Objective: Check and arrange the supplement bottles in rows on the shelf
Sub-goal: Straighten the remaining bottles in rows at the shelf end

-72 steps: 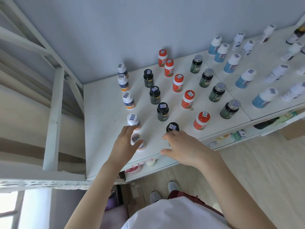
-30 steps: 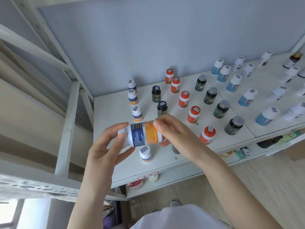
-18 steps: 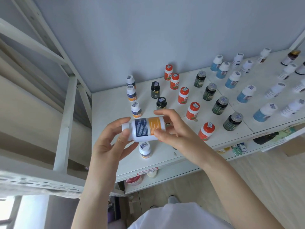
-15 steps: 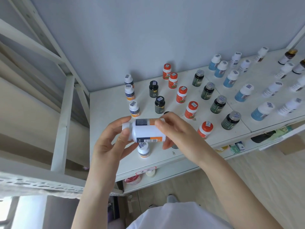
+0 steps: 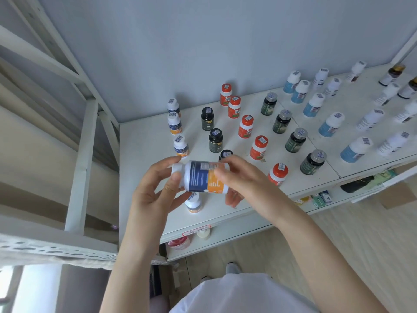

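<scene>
Bottle (image 5: 198, 178) lies sideways between left fingers (image 5: 173, 185) and right fingers (image 5: 223, 175).

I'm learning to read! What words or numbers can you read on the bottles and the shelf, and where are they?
White bottle held in the left hand and right hand: label print too blurred to read.
Stickers on the bottle caps, like this red cap: barcodes, too small to read.
Red-edged tag on the shelf front: marks too small to read.
Nothing can be quoted.
</scene>
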